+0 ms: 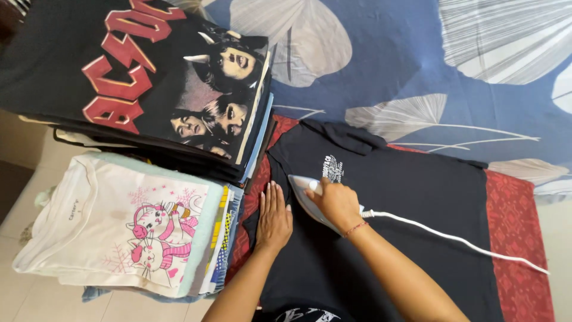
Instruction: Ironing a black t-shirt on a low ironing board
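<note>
Right hand [335, 203] wrapped round white iron [310, 200] handle, pressing black t-shirt [405, 197]. Left hand [273, 216] flat, fingers together, just beside iron's tip. Probably soft, floppy fabric; heavy-ish iron, best gripped by handle.

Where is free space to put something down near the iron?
Free: the black shirt right of the iron, above and below the cord. Crowded: the left, where two folded stacks border the left hand; the right hand grips the iron.
</note>
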